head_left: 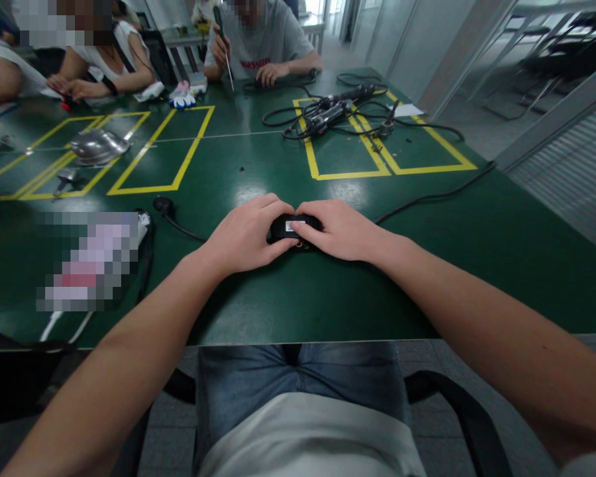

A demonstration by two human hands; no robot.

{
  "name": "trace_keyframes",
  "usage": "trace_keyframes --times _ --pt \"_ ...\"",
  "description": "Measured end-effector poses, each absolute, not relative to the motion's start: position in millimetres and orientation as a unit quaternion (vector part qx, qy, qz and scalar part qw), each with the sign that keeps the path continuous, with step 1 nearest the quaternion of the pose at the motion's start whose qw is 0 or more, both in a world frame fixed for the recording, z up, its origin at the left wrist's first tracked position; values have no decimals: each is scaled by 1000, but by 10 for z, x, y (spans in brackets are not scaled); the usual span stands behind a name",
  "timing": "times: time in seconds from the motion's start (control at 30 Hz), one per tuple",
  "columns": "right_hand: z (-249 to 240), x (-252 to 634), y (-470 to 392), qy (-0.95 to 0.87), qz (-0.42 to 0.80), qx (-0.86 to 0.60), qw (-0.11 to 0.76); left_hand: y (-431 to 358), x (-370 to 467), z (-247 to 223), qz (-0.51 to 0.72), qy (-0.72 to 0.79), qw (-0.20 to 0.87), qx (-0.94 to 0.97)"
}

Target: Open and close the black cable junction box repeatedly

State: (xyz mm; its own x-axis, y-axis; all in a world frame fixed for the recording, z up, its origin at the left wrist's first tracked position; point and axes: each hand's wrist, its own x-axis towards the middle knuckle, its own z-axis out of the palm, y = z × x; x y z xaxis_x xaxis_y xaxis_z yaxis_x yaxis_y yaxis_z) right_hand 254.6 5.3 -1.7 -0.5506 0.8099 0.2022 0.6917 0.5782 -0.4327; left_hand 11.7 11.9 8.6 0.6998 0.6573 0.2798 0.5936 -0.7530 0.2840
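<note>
Both hands are together near the front of the green table (pixel 258 298). A small black device with a white label (pixel 278 229) lies between them, and its exact kind cannot be made out. My left hand (pixel 246 232) is closed around its left end, thumb along the near side. Gripping the right end is my right hand (pixel 340 228), with its thumb across the top by the label. Small brass-coloured bits show at the near underside. A black cable with a plug (pixel 165 205) runs behind my left wrist, and another black cable (pixel 427 199) leads off to the right.
Black corded tools (pixel 330 116) lie tangled at the back right, over yellow tape outlines. At left are a shiny metal piece (pixel 98 147), a smaller metal part (pixel 67 179) and a blurred-out object with white cables. Across the table, one person (pixel 268 40) holds a screwdriver; others sit at left.
</note>
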Motion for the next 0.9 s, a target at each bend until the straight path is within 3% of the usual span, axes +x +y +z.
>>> trace_keyframes --times 0.9 --pt "3 2551 53 -850 129 -447 247 109 113 40 239 309 35 920"
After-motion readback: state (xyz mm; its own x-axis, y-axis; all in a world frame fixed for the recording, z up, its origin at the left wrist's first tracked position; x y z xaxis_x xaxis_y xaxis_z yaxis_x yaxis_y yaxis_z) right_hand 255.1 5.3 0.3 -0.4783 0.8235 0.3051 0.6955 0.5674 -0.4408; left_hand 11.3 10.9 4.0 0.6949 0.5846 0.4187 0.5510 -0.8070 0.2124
